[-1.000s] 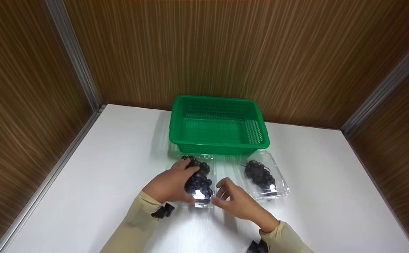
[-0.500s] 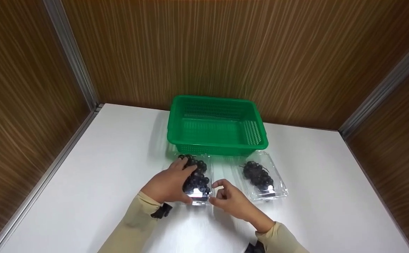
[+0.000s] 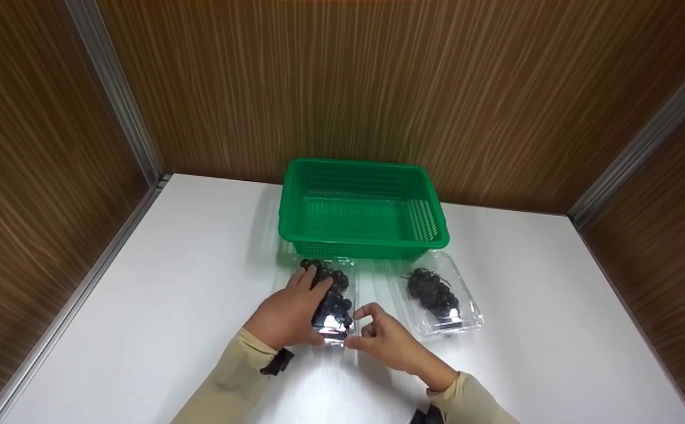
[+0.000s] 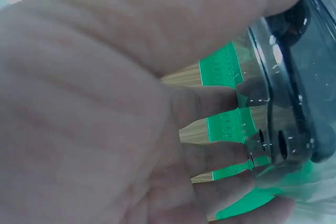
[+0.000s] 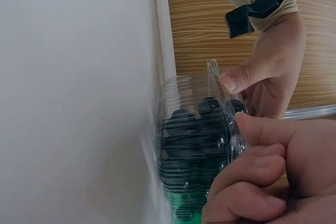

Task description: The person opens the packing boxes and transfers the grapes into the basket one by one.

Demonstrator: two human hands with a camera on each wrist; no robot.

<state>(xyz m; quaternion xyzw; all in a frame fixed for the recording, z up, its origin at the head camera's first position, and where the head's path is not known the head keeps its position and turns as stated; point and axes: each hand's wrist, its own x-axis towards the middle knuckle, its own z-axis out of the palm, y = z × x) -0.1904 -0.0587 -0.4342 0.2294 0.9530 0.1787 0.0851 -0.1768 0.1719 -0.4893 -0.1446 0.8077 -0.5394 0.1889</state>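
A clear plastic clamshell (image 3: 334, 337) of dark grapes (image 3: 334, 306) lies in front of the green basket, its lid down over the fruit. My left hand (image 3: 289, 312) rests on its left part, fingers spread straight across the lid and thumb at the near edge. In the left wrist view the fingers (image 4: 215, 153) of that hand extend beside the plastic. My right hand (image 3: 390, 341) pinches the near right corner of the rim between thumb and bent forefinger. Its other fingers (image 5: 252, 182) are curled in the right wrist view.
A green plastic basket (image 3: 366, 242) stands behind the clamshells, near the wood-grain back wall (image 3: 354, 76). To the right lies a second clear clamshell (image 3: 466, 288) holding another bunch of grapes (image 3: 432, 291). Wood-grain side walls border the white table (image 3: 201, 235).
My right hand has shifted slightly left, its thumb and forefinger coming to the rim of the left clamshell. The left hand stays on the lid. Basket and second clamshell keep their places.
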